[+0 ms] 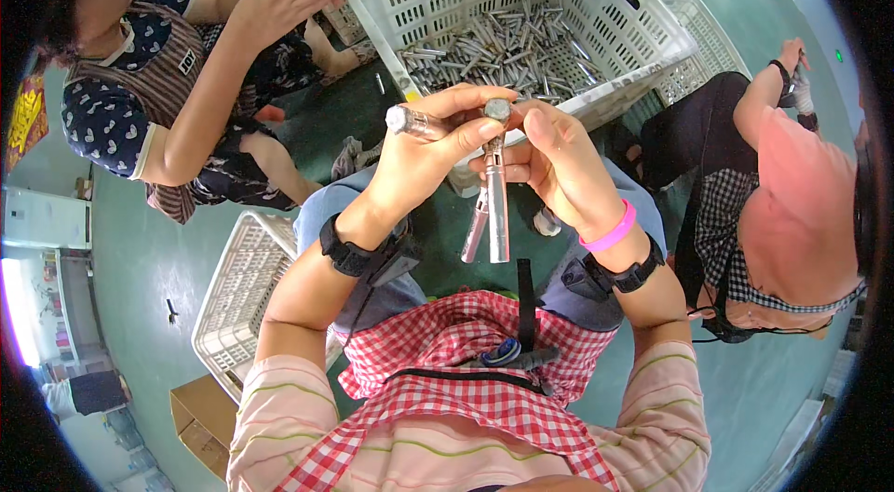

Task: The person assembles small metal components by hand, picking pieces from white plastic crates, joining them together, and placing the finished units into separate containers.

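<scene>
My hands are together in front of me, just short of the big white crate. My left hand point(417, 161) is closed around a shiny metal tube with a pale round end point(410, 122). Its thumb and index fingertips reach the grey, flat-ended top of another long metal tube point(497, 213), which points down towards my lap. Around that tube the fingers of my right hand point(568, 161) are curled, with the thumb raised beside it. A second slim metal tube point(476, 233) hangs next to it, its upper part hidden by the fingers.
The white slatted crate point(400, 3) ahead holds a heap of metal tubes point(517, 50). Another white crate point(247, 278) stands at my left, by a cardboard box point(200, 417). A person point(177, 64) sits at my left, handling metal pieces; another person point(792, 185) sits at my right.
</scene>
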`<act>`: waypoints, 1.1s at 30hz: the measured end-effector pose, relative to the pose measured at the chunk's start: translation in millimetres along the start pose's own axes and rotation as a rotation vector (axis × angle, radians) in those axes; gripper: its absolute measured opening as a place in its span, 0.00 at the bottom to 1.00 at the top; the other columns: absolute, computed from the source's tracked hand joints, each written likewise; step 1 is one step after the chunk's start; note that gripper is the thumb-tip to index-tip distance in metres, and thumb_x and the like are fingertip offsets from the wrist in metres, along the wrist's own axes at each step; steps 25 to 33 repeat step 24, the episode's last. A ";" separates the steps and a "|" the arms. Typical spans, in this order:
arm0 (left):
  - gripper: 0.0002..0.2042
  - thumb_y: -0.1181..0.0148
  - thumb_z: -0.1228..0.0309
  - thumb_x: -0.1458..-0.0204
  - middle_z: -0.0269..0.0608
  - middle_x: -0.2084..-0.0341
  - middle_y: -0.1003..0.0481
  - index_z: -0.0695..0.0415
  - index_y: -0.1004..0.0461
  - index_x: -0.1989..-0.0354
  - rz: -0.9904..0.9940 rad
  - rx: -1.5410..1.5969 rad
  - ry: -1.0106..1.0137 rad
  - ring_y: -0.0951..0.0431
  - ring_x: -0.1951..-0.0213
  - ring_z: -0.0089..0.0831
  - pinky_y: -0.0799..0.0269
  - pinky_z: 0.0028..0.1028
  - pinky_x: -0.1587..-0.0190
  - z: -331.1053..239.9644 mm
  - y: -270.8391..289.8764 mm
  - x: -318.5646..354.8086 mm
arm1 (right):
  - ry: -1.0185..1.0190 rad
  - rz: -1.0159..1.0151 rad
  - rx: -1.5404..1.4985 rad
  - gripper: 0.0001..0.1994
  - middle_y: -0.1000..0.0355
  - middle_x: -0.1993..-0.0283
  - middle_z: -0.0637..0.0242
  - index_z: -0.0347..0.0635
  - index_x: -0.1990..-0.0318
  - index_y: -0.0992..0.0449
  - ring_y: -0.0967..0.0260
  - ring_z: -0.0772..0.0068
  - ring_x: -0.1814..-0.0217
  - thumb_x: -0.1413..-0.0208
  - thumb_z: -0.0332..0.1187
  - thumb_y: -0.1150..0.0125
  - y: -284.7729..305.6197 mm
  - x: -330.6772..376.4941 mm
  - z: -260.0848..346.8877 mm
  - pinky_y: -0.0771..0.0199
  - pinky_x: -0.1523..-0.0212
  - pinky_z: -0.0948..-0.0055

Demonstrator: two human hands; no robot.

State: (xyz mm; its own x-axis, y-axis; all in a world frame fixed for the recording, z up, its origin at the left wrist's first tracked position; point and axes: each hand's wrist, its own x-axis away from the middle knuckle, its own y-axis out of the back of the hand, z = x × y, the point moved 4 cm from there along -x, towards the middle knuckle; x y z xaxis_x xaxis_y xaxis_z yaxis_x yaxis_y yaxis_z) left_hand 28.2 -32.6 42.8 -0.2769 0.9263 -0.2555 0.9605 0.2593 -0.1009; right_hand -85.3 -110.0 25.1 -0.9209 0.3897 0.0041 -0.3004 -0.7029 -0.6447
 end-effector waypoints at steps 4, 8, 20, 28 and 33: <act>0.15 0.43 0.71 0.51 0.38 0.65 0.26 0.64 0.29 0.55 0.030 -0.027 0.014 0.28 0.64 0.22 0.32 0.23 0.58 0.3 -0.9 -0.5 | -0.039 0.015 0.009 0.14 0.29 0.61 0.59 0.38 0.61 0.32 0.27 0.60 0.62 0.45 0.40 0.47 1.6 -0.8 -3.3 0.23 0.61 0.68; 0.16 0.42 0.69 0.53 0.39 0.64 0.29 0.63 0.28 0.56 0.088 -0.100 0.032 0.30 0.62 0.24 0.34 0.24 0.56 -3.5 -2.3 -1.4 | -0.058 -0.001 -0.037 0.08 0.28 0.63 0.57 0.40 0.67 0.31 0.27 0.57 0.62 0.46 0.35 0.45 3.3 -0.2 -4.0 0.23 0.60 0.66; 0.13 0.43 0.71 0.53 0.41 0.62 0.31 0.61 0.26 0.59 0.049 -0.195 -0.136 0.32 0.57 0.29 0.35 0.25 0.55 0.9 2.0 -3.7 | -0.071 -0.007 -0.043 0.11 0.29 0.62 0.57 0.36 0.64 0.31 0.28 0.55 0.60 0.47 0.36 0.44 6.7 -2.2 -5.2 0.24 0.58 0.64; 0.13 0.43 0.71 0.52 0.42 0.61 0.31 0.60 0.26 0.59 0.049 -0.212 -0.181 0.32 0.57 0.29 0.36 0.25 0.55 -0.4 2.3 -4.0 | -0.084 0.046 -0.172 0.17 0.30 0.59 0.53 0.36 0.57 0.32 0.28 0.53 0.59 0.48 0.40 0.44 2.9 -2.6 -2.2 0.24 0.58 0.64; 0.13 0.43 0.71 0.52 0.42 0.61 0.31 0.60 0.26 0.59 0.049 -0.212 -0.181 0.32 0.57 0.29 0.36 0.25 0.55 -0.4 2.3 -4.0 | -0.084 0.046 -0.172 0.17 0.30 0.59 0.53 0.36 0.57 0.32 0.28 0.53 0.59 0.48 0.40 0.44 2.9 -2.6 -2.2 0.24 0.58 0.64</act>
